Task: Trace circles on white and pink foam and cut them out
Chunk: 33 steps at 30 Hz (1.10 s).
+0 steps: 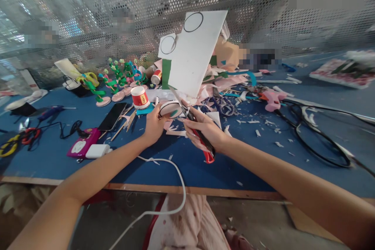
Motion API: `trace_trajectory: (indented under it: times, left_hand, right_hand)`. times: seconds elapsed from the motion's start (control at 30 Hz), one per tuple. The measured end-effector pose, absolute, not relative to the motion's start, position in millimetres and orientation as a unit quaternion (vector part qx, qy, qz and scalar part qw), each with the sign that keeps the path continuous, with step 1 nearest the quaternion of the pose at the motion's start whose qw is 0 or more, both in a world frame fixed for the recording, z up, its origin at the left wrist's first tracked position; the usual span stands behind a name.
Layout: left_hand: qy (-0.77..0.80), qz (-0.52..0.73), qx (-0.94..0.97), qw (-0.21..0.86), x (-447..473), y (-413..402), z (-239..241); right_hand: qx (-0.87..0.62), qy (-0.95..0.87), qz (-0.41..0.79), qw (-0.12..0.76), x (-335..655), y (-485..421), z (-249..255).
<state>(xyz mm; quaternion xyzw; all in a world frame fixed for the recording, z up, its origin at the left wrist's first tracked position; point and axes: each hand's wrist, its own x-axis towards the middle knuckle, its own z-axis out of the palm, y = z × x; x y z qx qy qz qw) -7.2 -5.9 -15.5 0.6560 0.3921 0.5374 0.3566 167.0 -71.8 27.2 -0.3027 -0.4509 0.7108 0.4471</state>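
Note:
My left hand [155,126] is closed on a white sheet [190,60] at the edge nearest me. Its rounded part by my fingers bears a black outline, and the rest stands tall above both hands with another circle drawn near the top. In my right hand [206,129] are scissors [191,116] with black and red handles. Their blades point up and away from me, against the sheet beside my left fingers; whether they are parted is hard to tell. Behind the sheet at left is a smaller white piece [168,45] with a drawn circle.
Left of my hands stand a red-and-white paper cup [140,97] and several green plant-like crafts [102,99] on pink discs. A phone [113,116] and purple power strip [83,143] lie nearer. Right are paper scraps [258,133], a pink glue gun [273,99] and black cable [319,136].

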Motion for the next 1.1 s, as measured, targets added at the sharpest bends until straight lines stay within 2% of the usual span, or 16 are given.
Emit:
trace_trajectory:
  times: [0.2,0.47,0.63,0.93,1.1]
  left_hand:
    - [0.383,0.520,0.683,0.341,-8.3,-8.7,-12.6]
    - [0.409,0.552,0.607,0.399,-3.5,-6.6,-14.1]
    - [0.435,0.568,0.583,0.384,-6.0,-2.5,-13.9]
    - [0.403,0.508,0.672,0.359,-3.2,-14.8,-16.7]
    - [0.417,0.552,0.639,0.335,-3.9,-10.8,-20.6]
  right_hand:
    - [-0.316,-0.459,0.703,0.442,167.7,-70.8,25.3]
    - [-0.319,-0.458,0.703,0.440,166.4,-69.8,26.2]
    - [-0.313,-0.457,0.711,0.433,166.2,-69.3,23.2]
    - [-0.313,-0.473,0.696,0.441,166.5,-71.8,24.6]
    - [-0.338,-0.460,0.680,0.460,166.7,-67.8,24.5]
